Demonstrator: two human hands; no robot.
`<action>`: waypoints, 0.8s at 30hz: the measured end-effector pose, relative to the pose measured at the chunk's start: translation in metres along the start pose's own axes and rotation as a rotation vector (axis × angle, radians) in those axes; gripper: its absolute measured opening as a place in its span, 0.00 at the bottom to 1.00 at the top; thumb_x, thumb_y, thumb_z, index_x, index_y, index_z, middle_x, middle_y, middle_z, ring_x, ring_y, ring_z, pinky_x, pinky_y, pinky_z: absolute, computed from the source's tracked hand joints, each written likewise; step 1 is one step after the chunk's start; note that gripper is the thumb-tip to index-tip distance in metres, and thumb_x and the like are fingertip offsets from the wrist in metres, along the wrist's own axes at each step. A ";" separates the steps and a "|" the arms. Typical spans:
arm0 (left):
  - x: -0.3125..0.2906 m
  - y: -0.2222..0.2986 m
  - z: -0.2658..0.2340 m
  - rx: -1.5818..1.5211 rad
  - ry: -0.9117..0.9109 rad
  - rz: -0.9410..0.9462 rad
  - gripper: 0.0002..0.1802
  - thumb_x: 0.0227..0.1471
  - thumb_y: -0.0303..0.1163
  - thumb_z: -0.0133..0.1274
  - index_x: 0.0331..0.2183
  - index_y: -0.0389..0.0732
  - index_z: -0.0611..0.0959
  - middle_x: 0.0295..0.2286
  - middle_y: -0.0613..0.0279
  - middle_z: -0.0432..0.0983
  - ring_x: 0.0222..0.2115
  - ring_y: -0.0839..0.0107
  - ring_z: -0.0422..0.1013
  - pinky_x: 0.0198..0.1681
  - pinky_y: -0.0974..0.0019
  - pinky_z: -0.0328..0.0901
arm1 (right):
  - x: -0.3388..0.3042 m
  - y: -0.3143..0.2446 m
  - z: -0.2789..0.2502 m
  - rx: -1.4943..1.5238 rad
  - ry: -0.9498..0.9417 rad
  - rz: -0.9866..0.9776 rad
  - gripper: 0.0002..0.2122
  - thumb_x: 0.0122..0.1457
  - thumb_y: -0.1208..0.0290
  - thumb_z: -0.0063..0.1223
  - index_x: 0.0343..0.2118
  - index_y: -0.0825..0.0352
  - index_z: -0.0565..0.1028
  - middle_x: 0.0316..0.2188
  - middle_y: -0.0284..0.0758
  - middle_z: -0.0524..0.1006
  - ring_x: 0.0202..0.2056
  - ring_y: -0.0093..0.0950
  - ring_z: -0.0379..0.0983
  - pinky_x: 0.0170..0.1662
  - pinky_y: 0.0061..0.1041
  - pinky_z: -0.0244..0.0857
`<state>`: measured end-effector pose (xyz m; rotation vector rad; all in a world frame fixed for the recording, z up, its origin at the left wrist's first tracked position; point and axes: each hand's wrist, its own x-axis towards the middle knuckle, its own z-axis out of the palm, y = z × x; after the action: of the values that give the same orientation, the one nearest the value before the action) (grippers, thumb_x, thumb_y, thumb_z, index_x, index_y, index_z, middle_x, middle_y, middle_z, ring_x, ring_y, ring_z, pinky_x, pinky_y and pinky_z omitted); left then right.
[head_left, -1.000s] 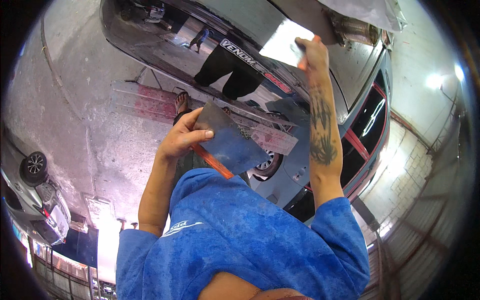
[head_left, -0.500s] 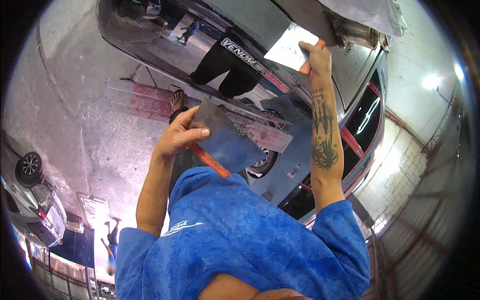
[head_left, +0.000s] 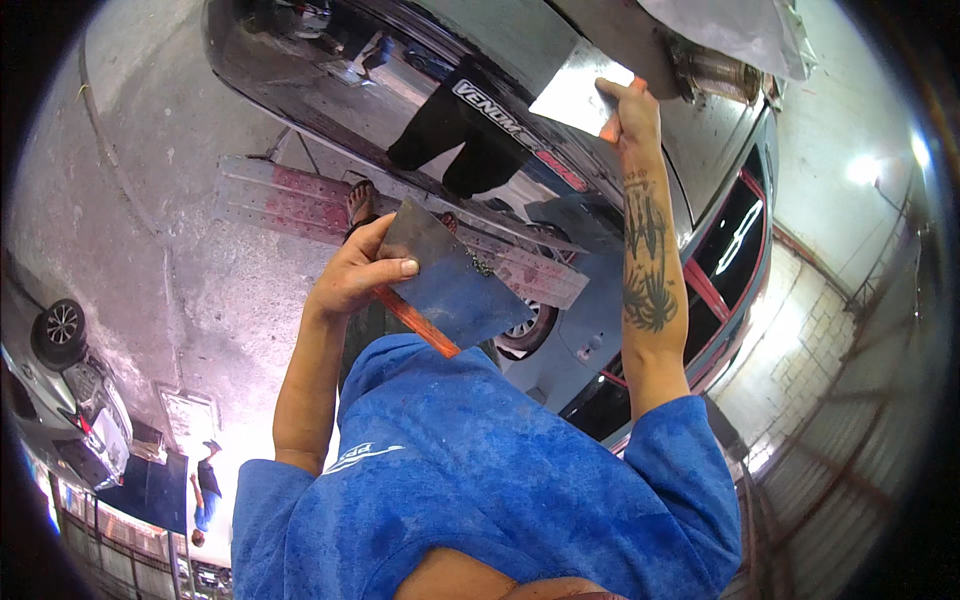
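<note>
My left hand (head_left: 350, 275) is closed on a wide flat metal filler spreader (head_left: 445, 275) with an orange back edge, its thumb lying on the blade. This blade is held tilted in front of my blue shirt; small specks show near its far edge. My right arm reaches up and away. At its end my right hand (head_left: 637, 120) is closed on a second spreader (head_left: 573, 98), also orange-backed, whose blade shines brightly. It lies over the grey upper body panel (head_left: 510, 35) of a dark car. Whether the blade touches the panel I cannot tell.
A perforated metal plank (head_left: 310, 205), blotched with red, lies under my sandalled foot (head_left: 361, 200) beside the car. White plastic sheeting (head_left: 735, 30) covers part at the upper right. Another car (head_left: 65, 410) stands at the far left. A person (head_left: 206, 490) is in the background.
Both spreaders stay in my hands with barely any shift. The view has moved slightly, and the background person at lower left has moved a little to the left.
</note>
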<state>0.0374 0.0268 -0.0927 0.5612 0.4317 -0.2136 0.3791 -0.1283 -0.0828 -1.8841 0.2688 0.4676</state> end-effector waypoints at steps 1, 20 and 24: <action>-0.001 0.001 0.000 -0.009 -0.001 0.036 0.31 0.46 0.25 0.57 0.53 0.31 0.68 0.40 0.60 0.75 0.39 0.75 0.71 0.45 0.71 0.64 | 0.001 -0.003 0.002 0.000 0.013 0.039 0.12 0.49 0.76 0.60 0.34 0.77 0.72 0.20 0.36 0.75 0.10 0.21 0.65 0.14 0.22 0.61; 0.071 0.030 0.060 -0.033 -0.333 0.024 0.31 0.46 0.21 0.57 0.53 0.33 0.69 0.41 0.62 0.75 0.41 0.77 0.71 0.46 0.72 0.65 | -0.206 -0.044 -0.119 -0.624 -0.740 -0.905 0.16 0.49 0.74 0.57 0.43 0.70 0.77 0.43 0.41 0.75 0.45 0.38 0.72 0.48 0.32 0.65; 0.041 0.041 0.065 -0.045 -0.258 0.052 0.32 0.45 0.22 0.59 0.53 0.32 0.69 0.41 0.61 0.75 0.41 0.76 0.71 0.46 0.72 0.64 | -0.183 -0.019 -0.134 -0.677 -0.577 -0.838 0.10 0.47 0.83 0.53 0.35 0.71 0.76 0.28 0.35 0.74 0.31 0.29 0.72 0.35 0.25 0.67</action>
<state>0.1081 0.0210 -0.0422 0.4922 0.1710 -0.2223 0.2485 -0.2544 0.0543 -2.1702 -1.1471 0.5165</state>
